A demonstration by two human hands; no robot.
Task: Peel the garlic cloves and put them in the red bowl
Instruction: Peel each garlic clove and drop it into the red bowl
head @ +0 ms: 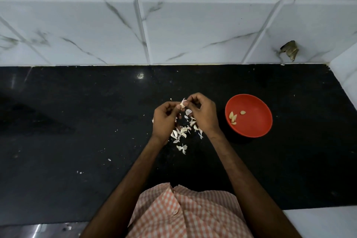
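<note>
Both hands meet above the black counter [77,121] around one garlic clove [182,104] with white skin still on it. My left hand [165,120] pinches the clove from the left. My right hand [202,113] pinches its skin from the right with thumb and fingertips. Below the hands lies a scatter of white garlic peels [182,133]. The red bowl [251,127] stands to the right of my right hand, apart from it. Several peeled cloves [233,118] lie inside it near its left wall.
A white marbled tile wall [173,25] rises behind the counter, with a side wall at the far right. A small brown scrap [290,49] sticks to the wall at the back right. Tiny peel flecks dot the counter at the left.
</note>
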